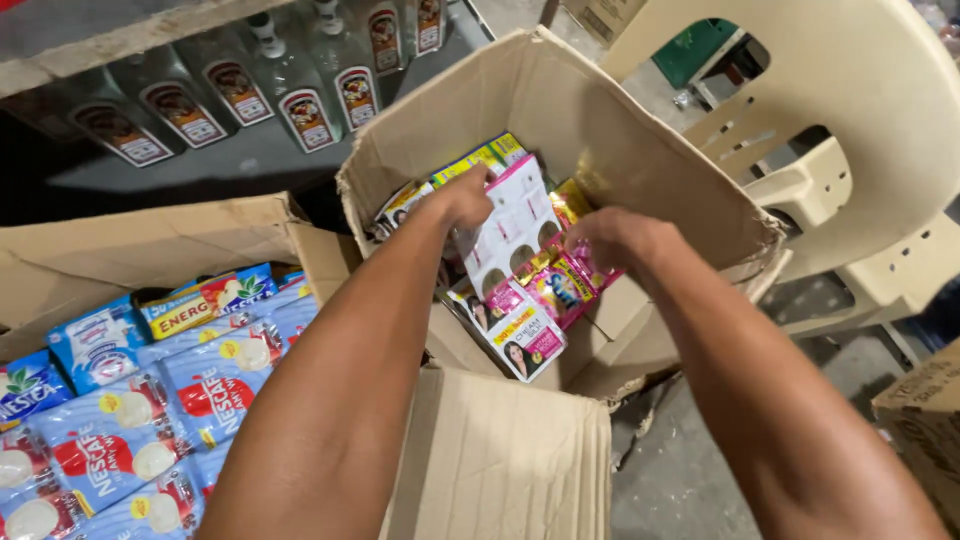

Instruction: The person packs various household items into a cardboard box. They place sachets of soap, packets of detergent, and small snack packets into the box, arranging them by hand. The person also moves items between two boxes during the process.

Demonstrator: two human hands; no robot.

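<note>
**Two hands deep in a box of sachets**

A person's left hand (pixel 466 197) closes its fingers on the upper edge of a white and pink perforated sachet strip (pixel 515 225) inside an open brown cardboard carton (pixel 650 190); the strip's long axis runs from the carton's far wall down toward the person, tilted slightly rightward, with its lower end lying over pink and yellow sachet packs (pixel 560 285); the right hand (pixel 612 238) sits just beside the strip's right edge, fingers curled down into the packs, though whether it grips anything cannot be told from this angle; the left hand is the one actually on the strip, the right merely touching or near it. A second open cardboard box (pixel 150 240) at left holds blue and red coffee sachet packs (pixel 215 385); clear glass bottles with labels (pixel 300 85) lie in a row beyond; a cream plastic chair (pixel 860 130) stands at right on the grey concrete floor (pixel 680 470).
</note>
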